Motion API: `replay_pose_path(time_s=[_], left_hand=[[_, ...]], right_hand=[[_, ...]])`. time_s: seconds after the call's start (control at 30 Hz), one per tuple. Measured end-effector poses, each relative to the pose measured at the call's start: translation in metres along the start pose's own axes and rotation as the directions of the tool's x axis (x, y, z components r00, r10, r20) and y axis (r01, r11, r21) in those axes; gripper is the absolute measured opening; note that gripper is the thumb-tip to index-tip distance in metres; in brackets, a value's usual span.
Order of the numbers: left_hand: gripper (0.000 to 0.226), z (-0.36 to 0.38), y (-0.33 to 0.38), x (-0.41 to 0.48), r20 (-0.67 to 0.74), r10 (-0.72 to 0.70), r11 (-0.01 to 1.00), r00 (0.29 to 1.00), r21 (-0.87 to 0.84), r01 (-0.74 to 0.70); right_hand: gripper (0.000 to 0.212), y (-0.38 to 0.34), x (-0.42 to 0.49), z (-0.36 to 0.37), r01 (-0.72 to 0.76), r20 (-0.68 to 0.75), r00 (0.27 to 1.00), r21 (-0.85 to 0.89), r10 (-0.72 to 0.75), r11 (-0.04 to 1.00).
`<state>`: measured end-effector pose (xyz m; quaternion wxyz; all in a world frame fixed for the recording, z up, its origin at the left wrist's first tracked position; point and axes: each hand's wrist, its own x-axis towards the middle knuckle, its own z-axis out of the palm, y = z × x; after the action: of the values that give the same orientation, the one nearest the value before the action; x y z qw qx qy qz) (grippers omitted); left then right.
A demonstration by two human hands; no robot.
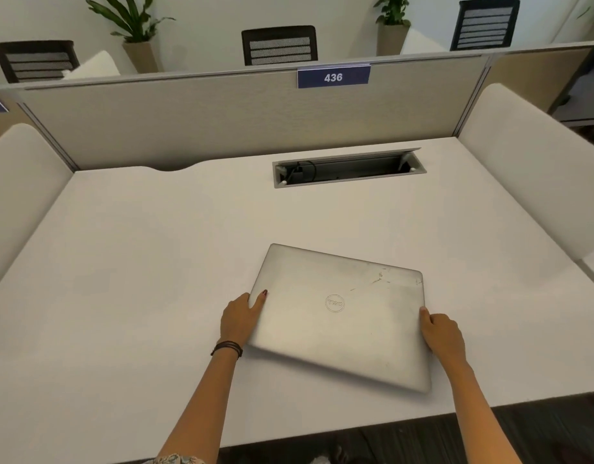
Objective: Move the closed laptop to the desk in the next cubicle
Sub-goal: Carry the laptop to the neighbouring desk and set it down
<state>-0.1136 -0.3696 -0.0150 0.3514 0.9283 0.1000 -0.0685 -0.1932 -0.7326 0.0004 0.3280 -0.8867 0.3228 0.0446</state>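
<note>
A closed silver laptop (342, 316) lies skewed on the white desk (138, 279), its near edge blurred and seemingly lifted a little. My left hand (240, 318) grips its left edge, thumb on the lid. My right hand (443, 333) holds its right edge, fingers under the side. Both forearms reach in from the bottom of the view.
An open cable tray (349, 170) is sunk into the desk behind the laptop. A beige partition (221, 115) with a blue sign "436" (333, 77) closes the back. Low white dividers stand at left (17, 182) and right (536, 169). Chairs and plants stand beyond.
</note>
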Motion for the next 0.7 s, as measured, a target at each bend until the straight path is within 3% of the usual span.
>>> replay_pose_path(time_s=[0.2, 0.37, 0.7], left_hand=[[0.054, -0.007, 0.005, 0.006, 0.047, 0.037, 0.973, 0.998, 0.224, -0.046], [0.052, -0.02, 0.013, 0.008, 0.195, 0.01, 0.932, 0.981, 0.353, -0.08], [0.04, -0.038, 0.0, 0.013, 0.367, 0.031, 0.928, 0.93, 0.336, -0.163]], right_hand=[[0.055, -0.005, 0.012, -0.01, 0.019, 0.148, 0.989, -0.126, 0.0, 0.992], [0.055, -0.011, 0.018, -0.016, 0.032, 0.232, 0.972, -0.217, 0.02, 0.976], [0.065, -0.005, 0.03, -0.021, 0.029, 0.359, 0.932, -0.206, 0.048, 0.978]])
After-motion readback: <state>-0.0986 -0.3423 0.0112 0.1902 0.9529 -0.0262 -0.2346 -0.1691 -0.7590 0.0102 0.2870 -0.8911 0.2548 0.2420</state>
